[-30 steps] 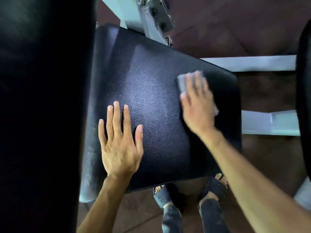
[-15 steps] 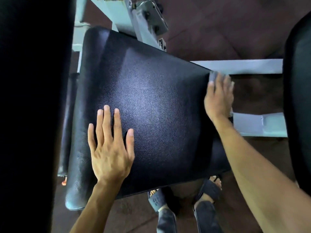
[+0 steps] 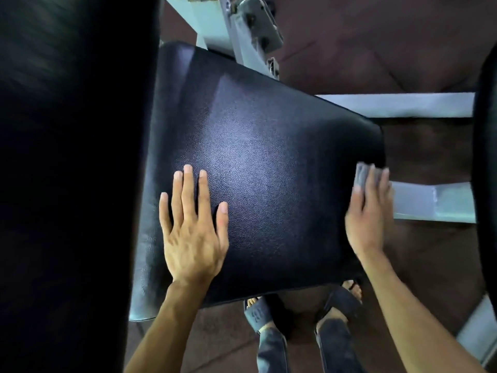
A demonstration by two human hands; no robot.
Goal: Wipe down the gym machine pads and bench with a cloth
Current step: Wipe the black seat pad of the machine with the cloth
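Note:
A black textured seat pad [image 3: 269, 168] fills the middle of the head view. My left hand [image 3: 193, 232] lies flat on its near left part, fingers spread, holding nothing. My right hand [image 3: 369, 211] presses a small grey cloth [image 3: 361, 175] against the pad's right edge; only the cloth's top corner shows past my fingers. The hand is blurred by motion.
A tall black back pad [image 3: 70, 157] stands along the left. Another black pad [image 3: 486, 170] runs down the right edge. Pale metal frame bars [image 3: 398, 105] and a bracket [image 3: 255, 25] lie behind and right of the seat. My sandalled feet [image 3: 304, 310] stand on brown floor below.
My right hand has slid the cloth from the pad's far right top to its right edge, then down along that edge toward me. My left hand stayed flat.

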